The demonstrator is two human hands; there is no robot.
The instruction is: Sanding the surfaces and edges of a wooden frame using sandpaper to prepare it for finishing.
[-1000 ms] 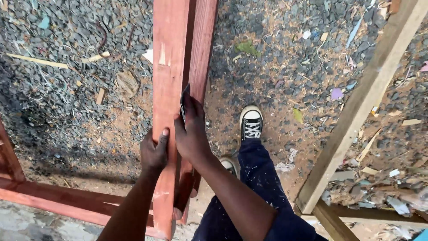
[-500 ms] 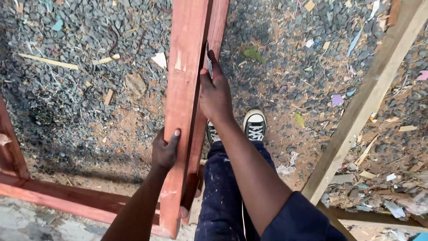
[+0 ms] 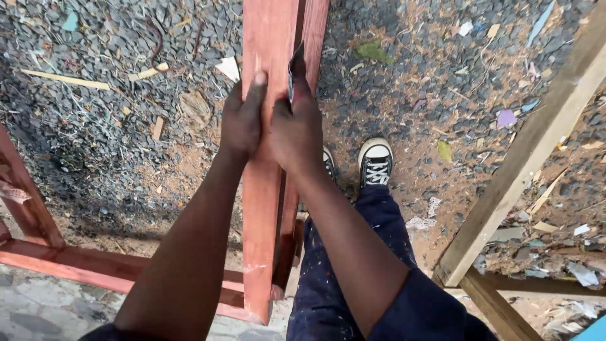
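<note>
While both hands sit side by side on the red plank (image 3: 265, 208), left hand (image 3: 242, 123) wraps its near edge, fingers curled; right hand (image 3: 295, 129) pinches dark sandpaper (image 3: 295, 69) against it. Plank runs lengthwise away, over gravel (image 3: 101, 126).

My right hand (image 3: 295, 129) covers most of the dark sheet (image 3: 295, 68) it pinches, so I can't tell what the sheet is. The red beam (image 3: 268, 189) runs off the top edge. My left hand (image 3: 243, 120) hides its palm against the beam. One shoe (image 3: 328, 165) sits mostly hidden behind my right arm. The pale beam (image 3: 524, 158) is cut off at the right edge.
</note>
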